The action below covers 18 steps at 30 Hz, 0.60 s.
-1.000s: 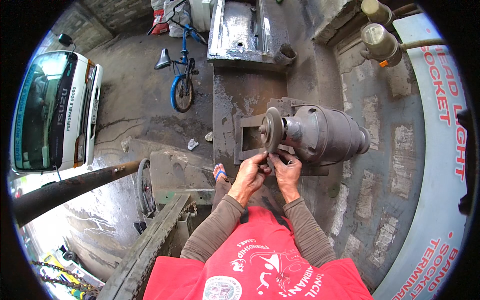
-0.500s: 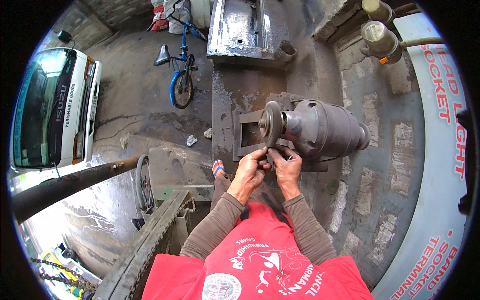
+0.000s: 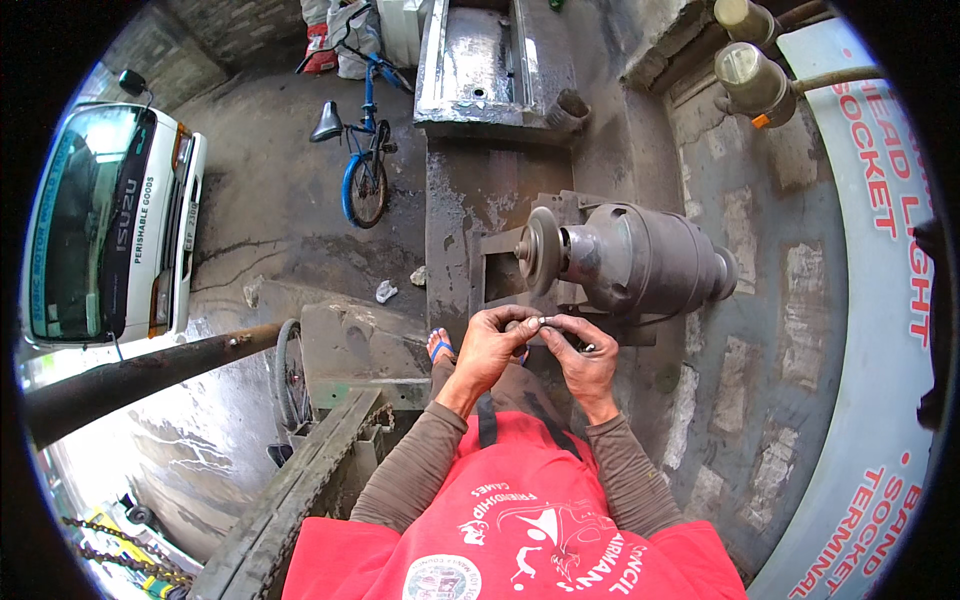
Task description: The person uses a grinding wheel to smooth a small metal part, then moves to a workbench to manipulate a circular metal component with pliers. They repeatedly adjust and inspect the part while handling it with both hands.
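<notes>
Between the fingertips of both hands is a small metal piece (image 3: 543, 321), mostly covered, so its kind does not show. My left hand (image 3: 487, 350) pinches one side of it. My right hand (image 3: 582, 362) pinches the other side, and a shiny metal end (image 3: 588, 348) sticks out among its curled fingers. Just beyond the hands stands a bench grinder (image 3: 645, 258), a grey motor with a round grinding wheel (image 3: 541, 252) on its left end. The hands are apart from the wheel, on its near side.
A metal frame (image 3: 490, 275) carries the grinder. Ahead is a metal trough (image 3: 478, 55); a blue bicycle (image 3: 366, 150) stands left of it. A white truck (image 3: 150, 220) is at far left, near a dark pole (image 3: 150, 370) and a wooden beam (image 3: 285, 500). A lettered signboard (image 3: 865, 300) curves along the right.
Both hands have drawn back from the grinding wheel toward my body, bringing the small metal piece with them. The fingers have shifted, and more of the piece shows.
</notes>
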{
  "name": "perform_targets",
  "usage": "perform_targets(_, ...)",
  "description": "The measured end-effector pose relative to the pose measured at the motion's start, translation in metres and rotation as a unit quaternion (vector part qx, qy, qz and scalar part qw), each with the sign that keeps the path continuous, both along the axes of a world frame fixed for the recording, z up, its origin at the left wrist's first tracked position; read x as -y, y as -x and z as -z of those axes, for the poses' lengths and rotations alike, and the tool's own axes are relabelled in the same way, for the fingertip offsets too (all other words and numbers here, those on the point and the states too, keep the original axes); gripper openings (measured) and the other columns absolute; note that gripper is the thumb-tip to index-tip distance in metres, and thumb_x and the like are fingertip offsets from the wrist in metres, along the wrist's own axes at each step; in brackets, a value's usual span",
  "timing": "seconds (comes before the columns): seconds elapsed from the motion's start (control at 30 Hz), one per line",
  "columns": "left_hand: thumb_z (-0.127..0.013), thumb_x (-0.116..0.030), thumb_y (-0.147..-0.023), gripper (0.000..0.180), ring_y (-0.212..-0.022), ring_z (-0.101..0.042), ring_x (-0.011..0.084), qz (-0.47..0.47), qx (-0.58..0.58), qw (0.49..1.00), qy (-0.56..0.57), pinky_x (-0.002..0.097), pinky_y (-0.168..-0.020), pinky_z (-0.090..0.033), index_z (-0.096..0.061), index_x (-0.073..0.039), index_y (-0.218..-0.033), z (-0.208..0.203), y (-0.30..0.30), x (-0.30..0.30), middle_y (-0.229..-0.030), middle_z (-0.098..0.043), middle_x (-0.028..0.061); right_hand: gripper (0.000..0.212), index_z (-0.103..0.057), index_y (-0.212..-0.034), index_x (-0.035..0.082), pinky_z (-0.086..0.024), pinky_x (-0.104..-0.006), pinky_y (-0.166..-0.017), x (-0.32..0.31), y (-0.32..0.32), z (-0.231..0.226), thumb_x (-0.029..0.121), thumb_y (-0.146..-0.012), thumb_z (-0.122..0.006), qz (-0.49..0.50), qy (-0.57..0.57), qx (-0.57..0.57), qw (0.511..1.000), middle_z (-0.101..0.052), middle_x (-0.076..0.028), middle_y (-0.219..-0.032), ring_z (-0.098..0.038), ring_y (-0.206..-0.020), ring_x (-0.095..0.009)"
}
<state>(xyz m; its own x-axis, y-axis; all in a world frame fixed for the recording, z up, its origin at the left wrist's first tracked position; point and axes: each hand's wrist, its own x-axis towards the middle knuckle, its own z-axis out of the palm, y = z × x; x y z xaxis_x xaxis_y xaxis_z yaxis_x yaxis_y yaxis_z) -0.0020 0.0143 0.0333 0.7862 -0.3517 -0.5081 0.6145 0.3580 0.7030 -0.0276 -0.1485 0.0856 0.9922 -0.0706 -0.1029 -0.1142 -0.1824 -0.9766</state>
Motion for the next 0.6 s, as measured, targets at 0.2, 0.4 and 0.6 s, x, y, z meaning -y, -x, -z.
perform_targets(0.2, -0.072, -0.022, -0.098, 0.026, -0.071, -0.059, 0.0055, -0.017, -0.005, 1.0, 0.007, 0.0215, -0.064, -0.05, -0.074, 0.001, -0.11, -0.009, 0.009, 0.002, -0.088, -0.07, -0.0002, 0.016, -0.073, -0.108, -0.004, -0.062, -0.027, -0.064, -0.005, 0.006, 0.002, -0.003, -0.092, -0.071, 0.009, 0.082, 0.069, 0.994, -0.072, -0.009, -0.101, -0.071, -0.082, -0.013)
perform_targets(0.4, -0.069, -0.022, -0.1, 0.025, -0.062, -0.045, 0.0045, -0.053, -0.094, 0.986, 0.126, 0.0236, -0.057, -0.039, -0.072, 0.0, -0.112, 0.004, 0.01, 0.007, -0.076, -0.06, -0.0042, 0.018, -0.073, -0.109, -0.004, -0.058, -0.0247, -0.062, -0.007, 0.005, 0.009, -0.003, -0.091, -0.072, 0.062, 0.036, -0.026, 0.997, -0.072, -0.006, -0.095, -0.067, -0.077, -0.01)
perform_targets(0.6, -0.064, -0.022, -0.103, 0.017, -0.061, -0.037, 0.0071, -0.106, -0.192, 0.939, 0.266, 0.0257, -0.058, -0.037, -0.067, -0.007, -0.098, 0.024, 0.007, 0.02, -0.074, -0.049, -0.0055, 0.022, -0.074, -0.107, -0.001, -0.036, -0.0208, -0.049, -0.009, -0.008, 0.034, 0.007, -0.088, -0.08, 0.128, -0.139, -0.146, 0.971, -0.067, 0.002, -0.079, -0.048, -0.058, -0.002)
